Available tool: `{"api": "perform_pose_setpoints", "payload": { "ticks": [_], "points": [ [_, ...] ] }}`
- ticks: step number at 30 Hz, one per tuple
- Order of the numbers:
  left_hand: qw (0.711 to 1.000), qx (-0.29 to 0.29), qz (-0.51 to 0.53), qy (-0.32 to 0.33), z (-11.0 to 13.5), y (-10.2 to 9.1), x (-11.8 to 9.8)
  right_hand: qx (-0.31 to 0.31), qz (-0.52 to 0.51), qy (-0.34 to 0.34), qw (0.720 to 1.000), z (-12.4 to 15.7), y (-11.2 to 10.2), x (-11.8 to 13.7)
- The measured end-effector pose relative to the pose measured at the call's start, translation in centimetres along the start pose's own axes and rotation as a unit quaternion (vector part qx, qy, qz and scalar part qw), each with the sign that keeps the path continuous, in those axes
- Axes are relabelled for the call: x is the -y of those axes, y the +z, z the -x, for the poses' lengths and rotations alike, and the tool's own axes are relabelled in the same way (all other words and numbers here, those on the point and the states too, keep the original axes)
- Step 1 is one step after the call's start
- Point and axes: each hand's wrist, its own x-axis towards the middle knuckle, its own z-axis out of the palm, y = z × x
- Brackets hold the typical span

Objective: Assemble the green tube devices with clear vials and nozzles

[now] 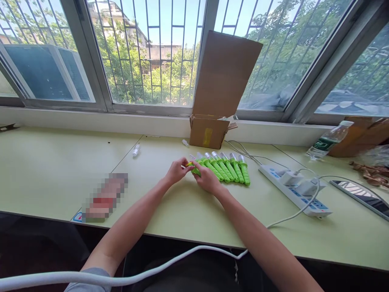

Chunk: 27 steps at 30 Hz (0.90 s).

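Both my hands meet over a pale green table [54, 170]. My left hand [175, 171] and my right hand [206, 178] are closed together on one green pen-like item [192, 167] with a clear cap. It sits at the left end of a row of several identical green items [227, 167] lying side by side on the table, just right of my fingers. The part between my fingers is mostly hidden.
An open cardboard box [209, 129] stands behind the row by the window sill. Small clear caps [136, 150] lie to the left. A white power strip [293, 190] with plugs and cables lies right, with a plastic bottle [328, 141] and a phone [361, 196] beyond.
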Motion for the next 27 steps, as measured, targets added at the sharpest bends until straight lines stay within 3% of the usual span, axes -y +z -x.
{"api": "perform_pose_setpoints", "payload": {
  "ticks": [22,27],
  "points": [
    [0.997,0.022,-0.064,0.041,0.24,-0.1,-0.05,-0.005,-0.04,0.023,0.999,-0.1,-0.06,-0.02],
    [0.994,0.018,-0.104,0.018,0.21,-0.29,-0.22,-0.023,-0.058,0.029,0.998,-0.26,0.15,-0.41]
  ]
}}
